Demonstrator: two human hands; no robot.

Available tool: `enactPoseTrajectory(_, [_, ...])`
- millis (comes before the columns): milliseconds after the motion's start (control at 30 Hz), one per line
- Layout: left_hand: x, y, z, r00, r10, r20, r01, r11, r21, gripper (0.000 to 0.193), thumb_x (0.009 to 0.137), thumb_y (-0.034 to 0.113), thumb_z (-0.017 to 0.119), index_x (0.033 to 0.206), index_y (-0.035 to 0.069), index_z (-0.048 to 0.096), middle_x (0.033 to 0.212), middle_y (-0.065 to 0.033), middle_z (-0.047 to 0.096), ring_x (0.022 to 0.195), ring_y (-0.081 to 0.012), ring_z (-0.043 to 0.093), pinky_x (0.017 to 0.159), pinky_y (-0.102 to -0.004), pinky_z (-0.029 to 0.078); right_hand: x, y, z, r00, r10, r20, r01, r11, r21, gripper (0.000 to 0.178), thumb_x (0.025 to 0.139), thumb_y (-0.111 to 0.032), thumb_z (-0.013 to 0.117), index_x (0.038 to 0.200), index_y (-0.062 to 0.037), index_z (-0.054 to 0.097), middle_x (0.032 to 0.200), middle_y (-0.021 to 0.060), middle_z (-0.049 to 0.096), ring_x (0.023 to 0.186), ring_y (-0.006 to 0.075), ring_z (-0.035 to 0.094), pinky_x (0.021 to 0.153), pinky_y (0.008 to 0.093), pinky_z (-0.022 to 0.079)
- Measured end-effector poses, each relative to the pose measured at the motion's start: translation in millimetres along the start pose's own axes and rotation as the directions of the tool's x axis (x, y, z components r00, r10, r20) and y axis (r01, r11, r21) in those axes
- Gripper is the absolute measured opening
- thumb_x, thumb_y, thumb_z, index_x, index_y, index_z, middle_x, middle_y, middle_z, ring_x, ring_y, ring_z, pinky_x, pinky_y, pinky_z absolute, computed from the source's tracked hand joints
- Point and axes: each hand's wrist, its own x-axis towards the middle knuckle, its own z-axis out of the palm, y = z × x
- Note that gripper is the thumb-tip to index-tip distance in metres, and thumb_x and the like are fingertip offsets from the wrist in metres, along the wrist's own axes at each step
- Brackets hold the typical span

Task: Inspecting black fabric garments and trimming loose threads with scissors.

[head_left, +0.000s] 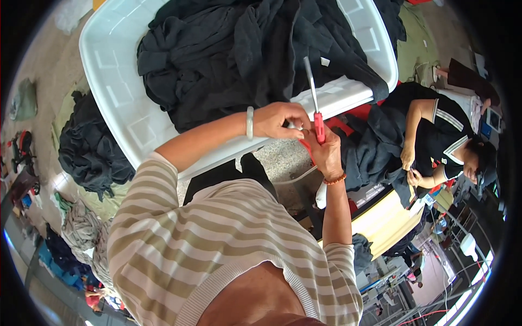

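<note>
My right hand (326, 152), with orange beads at the wrist, is closed around a red-handled tool (319, 128). Its long thin metal shaft points up and away over the rim of a white plastic tub (109, 103); the exact kind of tool is unclear. My left hand (278, 120), wearing a pale bangle, comes in from the left. Its thumb and fingers are bent together at the right fingers, and a small pale bit shows there, too small to name. Both hands are above the tub's near edge. Crumpled black cloth (217, 60) fills much of the tub.
To the right, a person (446, 125) in a black top handles dark cloth (372, 144). A heap of black cloth (89, 144) lies on the floor left of the tub. Grey cloth (81, 228) is piled nearer. A pale yellow board (380, 223) is at the lower right.
</note>
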Motion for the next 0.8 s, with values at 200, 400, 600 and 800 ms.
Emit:
enactPoseTrajectory(200, [-8, -62, -40, 0.918, -0.332, -0.217, 0.386, 0.621, 0.682, 0.065, 0.078, 0.026, 0.075, 0.135, 0.009, 0.049, 0.136, -0.0154, 0.051, 0.127, -0.0359, 0.048, 0.106, -0.0441, 0.039, -14, 22, -6, 0.986, 0.048, -0.157, -0.010, 0.971, 0.238, 0.011, 0.093, -0.002, 0.059, 0.101, 0.0010, 0.066, 0.082, 0.0044, 0.068, 0.076, 0.0072, 0.062, 0.066, 0.0227, 0.047])
enactPoseTrajectory(400, [-15, -125, -87, 0.838, -0.307, -0.451, 0.493, 0.070, 0.867, 0.078, 0.077, 0.019, 0.076, 0.145, 0.018, 0.039, 0.154, -0.0164, 0.029, 0.145, -0.0382, 0.019, 0.113, -0.0585, 0.024, -33, 47, -17, 0.971, 0.099, -0.220, -0.052, 0.976, 0.214, 0.018, 0.093, -0.002, 0.058, 0.108, 0.0011, 0.067, 0.081, 0.0057, 0.070, 0.074, 0.0075, 0.062, 0.066, 0.0230, 0.046])
enactPoseTrajectory(600, [37, -170, -152, 0.549, -0.151, -0.822, 0.817, 0.301, 0.491, 0.098, 0.073, 0.039, 0.081, 0.151, 0.016, 0.026, 0.154, -0.0202, 0.027, 0.145, -0.0405, 0.019, 0.114, -0.0557, 0.027, -36, 57, -13, 0.955, 0.254, -0.156, -0.233, 0.962, 0.140, 0.021, 0.095, -0.003, 0.056, 0.113, 0.0031, 0.066, 0.086, 0.0055, 0.071, 0.080, 0.0111, 0.066, 0.074, 0.0241, 0.050])
enactPoseTrajectory(800, [73, -203, -226, 0.096, -0.516, -0.851, 0.854, 0.483, -0.196, 0.108, 0.067, 0.053, 0.083, 0.148, 0.005, 0.030, 0.144, -0.0241, 0.045, 0.128, -0.0391, 0.049, 0.109, -0.0418, 0.040, -30, 42, -14, 0.945, 0.294, -0.146, -0.277, 0.952, 0.127, 0.023, 0.094, -0.002, 0.054, 0.113, 0.0039, 0.064, 0.084, 0.0079, 0.069, 0.079, 0.0114, 0.065, 0.073, 0.0247, 0.049])
